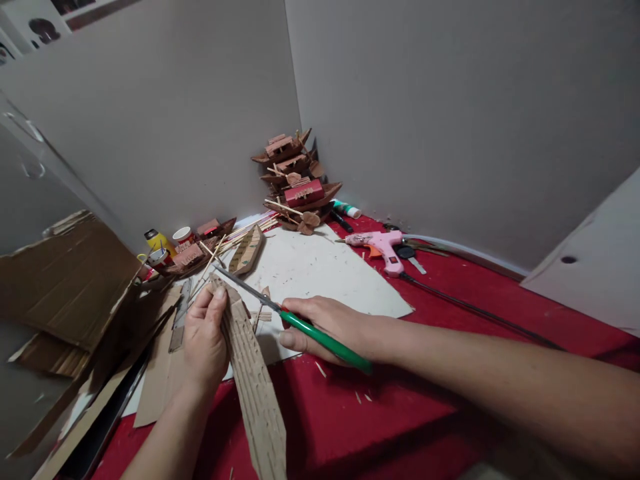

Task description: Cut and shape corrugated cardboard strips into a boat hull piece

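Red table (330,430), white sheet (325,267) on it. Corrugated cardboard strip (257,387) above table's near edge, top end pinched in left hand (205,327). Right hand (325,327), apart from left, grips green-handled scissors (325,341). Yellow bottle (161,243), contents hidden. Front cup (161,263) holds thin stick; rear cup (183,235), contents unclear.

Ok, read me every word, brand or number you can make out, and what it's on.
No text can be read.
Pale cardboard boat: marks inside, too blurred.
Yellow bottle: too small to tell.
Pink glue gun: too small to tell.
Green-and-white tube: too blurred.
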Demonstrator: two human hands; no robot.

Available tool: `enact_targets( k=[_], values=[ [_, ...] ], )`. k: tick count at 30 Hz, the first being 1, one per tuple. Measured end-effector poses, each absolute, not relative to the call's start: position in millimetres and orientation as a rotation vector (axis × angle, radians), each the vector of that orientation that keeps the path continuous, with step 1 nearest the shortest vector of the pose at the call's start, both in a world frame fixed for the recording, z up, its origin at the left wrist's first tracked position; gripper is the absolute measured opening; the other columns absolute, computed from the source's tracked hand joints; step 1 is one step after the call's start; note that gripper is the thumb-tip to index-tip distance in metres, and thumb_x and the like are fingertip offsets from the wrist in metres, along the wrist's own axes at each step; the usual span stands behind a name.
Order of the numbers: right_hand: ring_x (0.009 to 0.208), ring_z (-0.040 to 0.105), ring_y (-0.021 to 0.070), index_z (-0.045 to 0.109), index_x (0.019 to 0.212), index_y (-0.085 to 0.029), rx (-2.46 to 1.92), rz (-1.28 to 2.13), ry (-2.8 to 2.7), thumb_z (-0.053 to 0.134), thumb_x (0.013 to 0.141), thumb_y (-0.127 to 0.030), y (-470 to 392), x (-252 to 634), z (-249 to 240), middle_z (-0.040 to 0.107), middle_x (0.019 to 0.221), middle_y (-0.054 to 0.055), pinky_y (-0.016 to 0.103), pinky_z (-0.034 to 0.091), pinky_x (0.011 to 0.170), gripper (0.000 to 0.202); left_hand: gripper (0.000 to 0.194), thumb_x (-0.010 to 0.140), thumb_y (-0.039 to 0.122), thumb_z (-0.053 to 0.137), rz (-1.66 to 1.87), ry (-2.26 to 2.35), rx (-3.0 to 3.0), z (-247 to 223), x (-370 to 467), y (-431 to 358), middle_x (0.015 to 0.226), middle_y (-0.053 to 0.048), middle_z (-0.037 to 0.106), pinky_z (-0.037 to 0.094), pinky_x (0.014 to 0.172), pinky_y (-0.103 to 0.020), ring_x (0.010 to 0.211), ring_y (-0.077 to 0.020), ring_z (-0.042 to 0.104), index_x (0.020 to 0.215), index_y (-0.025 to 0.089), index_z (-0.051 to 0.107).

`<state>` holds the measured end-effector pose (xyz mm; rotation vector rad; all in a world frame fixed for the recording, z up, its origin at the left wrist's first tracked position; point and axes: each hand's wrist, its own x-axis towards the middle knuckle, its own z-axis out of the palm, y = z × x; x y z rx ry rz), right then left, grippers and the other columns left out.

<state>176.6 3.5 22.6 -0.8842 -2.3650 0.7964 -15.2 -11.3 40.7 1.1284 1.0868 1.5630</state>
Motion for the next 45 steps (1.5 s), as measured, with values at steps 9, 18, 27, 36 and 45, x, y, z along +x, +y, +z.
enact_targets(
  k=[9, 18, 27, 36, 45],
  values=[
    [0.061, 0.048, 0.0144, 0.054, 0.085, -0.017, -0.941, 0.762, -2.392, 0.046, 0.084, -0.060, 3.0, 178.0, 19.6, 0.056, 0.071, 0.002, 0.025, 0.033, 0.057, 0.043, 0.015, 0.075, 0.032, 0.068, 1.613, 1.120, 1.281, 39.1, -14.0, -14.6, 0.065, 0.005, 0.058, 0.041, 0.052, -0.014, 0.054, -0.0066, 0.050, 0.077, 0.019, 0.061],
    [0.056, 0.042, 0.0102, 0.053, 0.076, -0.017, -0.915, 0.845, -2.304, 0.050, 0.084, -0.055, 0.8, 176.1, 14.7, 0.050, 0.063, -0.002, 0.021, 0.032, 0.055, 0.038, 0.017, 0.075, 0.033, 0.069, 1.579, 1.108, 1.247, 36.8, -14.7, -14.9, 0.062, 0.005, 0.059, 0.044, 0.054, -0.018, 0.054, -0.0090, 0.054, 0.078, 0.021, 0.059],
    [0.058, 0.042, 0.0113, 0.052, 0.079, -0.018, -0.922, 0.798, -2.369, 0.048, 0.084, -0.056, 0.5, 176.0, 15.3, 0.050, 0.065, -0.001, 0.022, 0.031, 0.056, 0.039, 0.025, 0.079, 0.042, 0.063, 1.604, 1.216, 1.262, 34.0, -16.2, -14.4, 0.054, 0.005, 0.053, 0.038, 0.046, -0.017, 0.047, -0.0079, 0.046, 0.070, 0.020, 0.057],
    [0.057, 0.044, 0.0126, 0.052, 0.082, -0.018, -1.019, 0.788, -2.403, 0.047, 0.082, -0.064, -2.3, 177.5, 13.6, 0.055, 0.066, 0.001, 0.024, 0.032, 0.056, 0.045, 0.030, 0.076, 0.047, 0.064, 1.657, 1.326, 1.329, 33.4, -11.4, -17.6, 0.058, 0.005, 0.049, 0.035, 0.048, -0.017, 0.051, -0.0084, 0.040, 0.067, 0.019, 0.058],
    [0.053, 0.038, 0.0100, 0.047, 0.076, -0.020, -1.071, 0.894, -2.357, 0.056, 0.078, -0.061, -4.3, 174.7, 7.3, 0.049, 0.061, -0.003, 0.021, 0.032, 0.053, 0.043, 0.026, 0.079, 0.042, 0.063, 1.686, 1.234, 1.251, 21.7, -12.3, -16.2, 0.059, 0.005, 0.049, 0.037, 0.049, -0.016, 0.051, -0.0075, 0.040, 0.069, 0.019, 0.058]
  ],
)
